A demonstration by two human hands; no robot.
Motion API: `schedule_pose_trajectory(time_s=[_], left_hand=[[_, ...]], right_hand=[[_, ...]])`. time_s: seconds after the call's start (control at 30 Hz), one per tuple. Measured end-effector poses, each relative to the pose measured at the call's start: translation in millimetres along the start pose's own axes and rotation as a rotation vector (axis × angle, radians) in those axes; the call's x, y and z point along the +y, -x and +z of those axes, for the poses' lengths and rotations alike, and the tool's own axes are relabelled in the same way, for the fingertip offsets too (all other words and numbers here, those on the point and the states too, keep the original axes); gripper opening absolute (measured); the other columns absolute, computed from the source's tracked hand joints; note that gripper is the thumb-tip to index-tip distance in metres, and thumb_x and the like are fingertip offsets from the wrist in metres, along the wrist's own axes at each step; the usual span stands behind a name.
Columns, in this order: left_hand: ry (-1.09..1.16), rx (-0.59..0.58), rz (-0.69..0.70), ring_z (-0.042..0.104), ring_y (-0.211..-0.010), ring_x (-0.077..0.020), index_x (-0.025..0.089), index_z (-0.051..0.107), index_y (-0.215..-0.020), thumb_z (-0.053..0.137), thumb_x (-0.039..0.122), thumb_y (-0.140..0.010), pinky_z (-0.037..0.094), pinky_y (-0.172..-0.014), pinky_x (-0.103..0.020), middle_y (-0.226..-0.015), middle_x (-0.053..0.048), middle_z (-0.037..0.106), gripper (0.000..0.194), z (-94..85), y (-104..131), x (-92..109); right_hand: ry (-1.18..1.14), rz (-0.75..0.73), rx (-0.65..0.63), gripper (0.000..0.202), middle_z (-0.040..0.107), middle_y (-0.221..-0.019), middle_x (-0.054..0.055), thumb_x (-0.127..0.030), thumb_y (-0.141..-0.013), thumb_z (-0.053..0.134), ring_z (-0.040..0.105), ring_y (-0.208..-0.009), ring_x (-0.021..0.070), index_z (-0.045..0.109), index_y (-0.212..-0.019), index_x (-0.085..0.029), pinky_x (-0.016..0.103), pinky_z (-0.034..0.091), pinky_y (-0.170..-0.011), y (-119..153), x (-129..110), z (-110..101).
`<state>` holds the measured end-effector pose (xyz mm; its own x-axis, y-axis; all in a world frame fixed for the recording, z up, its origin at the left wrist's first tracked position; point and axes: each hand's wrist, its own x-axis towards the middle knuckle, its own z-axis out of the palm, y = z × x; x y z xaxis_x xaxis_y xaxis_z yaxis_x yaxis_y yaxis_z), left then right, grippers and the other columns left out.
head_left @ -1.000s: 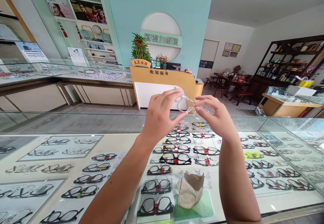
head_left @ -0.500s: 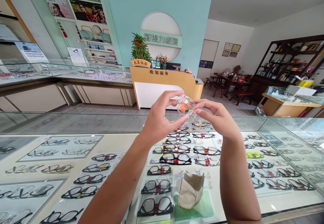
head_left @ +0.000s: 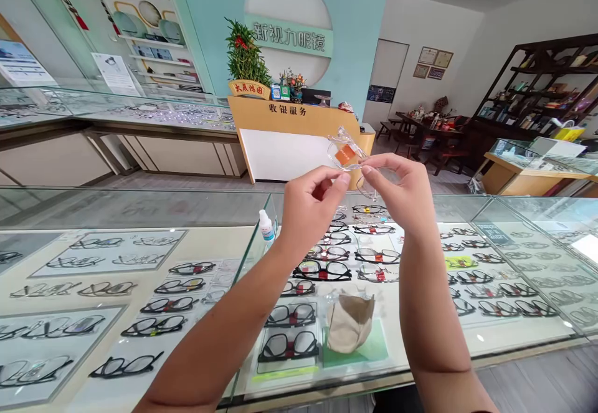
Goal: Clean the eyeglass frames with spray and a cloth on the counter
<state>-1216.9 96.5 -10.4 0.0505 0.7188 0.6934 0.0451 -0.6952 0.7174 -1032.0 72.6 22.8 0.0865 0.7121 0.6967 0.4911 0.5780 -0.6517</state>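
Transparent plastic eyeglasses with an orange label (head_left: 346, 154) slant down rightward above the glass display counter (head_left: 210, 210), the right hand's (head_left: 402, 195) fingers pinching them near the middle; the left hand's (head_left: 311, 207) fingers, closely bunched, lie just below the labelled lens, contact unclear

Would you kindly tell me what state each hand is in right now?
Left hand: fingertips at the clear glasses' lower rim; whether they grip cannot be told.
Right hand: closed, pinching the glasses near the bridge.
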Motion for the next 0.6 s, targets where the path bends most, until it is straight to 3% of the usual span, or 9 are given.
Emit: schedule_pose_trajectory(time_s=[0.17, 0.27, 0.5, 0.6], left_hand=[[0.114, -0.014, -0.135, 0.054, -0.067, -0.016, 0.021, 0.087, -0.098, 0.08, 0.049, -0.096, 0.04, -0.057, -0.028, -0.069, -0.001, 0.063, 0.029, 7.3, 0, -5], [0.145, 0.021, -0.179, 0.05, -0.064, -0.0146, 0.021, 0.087, -0.097, 0.084, 0.056, -0.093, 0.038, -0.056, -0.028, -0.066, 0.0, 0.059, 0.035, 5.4, -3, -9], [0.179, 0.05, -0.273, 0.034, -0.059, -0.0107, 0.021, 0.086, -0.09, 0.093, 0.057, -0.082, 0.03, -0.053, -0.027, -0.063, 0.003, 0.052, 0.037, -2.0, -12, -16], [0.179, 0.037, -0.299, 0.034, -0.058, -0.0107, 0.022, 0.086, -0.091, 0.091, 0.053, -0.085, 0.028, -0.052, -0.028, -0.064, 0.002, 0.054, 0.032, -3.8, -16, -18]], right_hand=[[0.185, -0.15, 0.007, 0.009, 0.087, -0.111, 0.005, -0.027, -0.099, 0.075, 0.08, -0.109, 0.0273, 0.085, -0.098, -0.027, 0.047, 0.058, -0.102, 4, -9, 17], [0.286, -0.207, -0.024, 0.012, 0.088, -0.116, 0.006, -0.027, -0.101, 0.074, 0.079, -0.112, 0.0282, 0.086, -0.104, -0.026, 0.047, 0.057, -0.104, 7, -13, 19], [0.198, -0.133, -0.153, 0.016, 0.086, -0.125, 0.005, -0.034, -0.105, 0.071, 0.076, -0.124, 0.0306, 0.086, -0.108, -0.029, 0.05, 0.055, -0.111, 11, -22, 12], [0.051, -0.047, -0.148, 0.011, 0.085, -0.117, 0.005, -0.036, -0.103, 0.073, 0.076, -0.116, 0.0279, 0.081, -0.105, -0.029, 0.049, 0.056, -0.109, 9, -19, 12]])
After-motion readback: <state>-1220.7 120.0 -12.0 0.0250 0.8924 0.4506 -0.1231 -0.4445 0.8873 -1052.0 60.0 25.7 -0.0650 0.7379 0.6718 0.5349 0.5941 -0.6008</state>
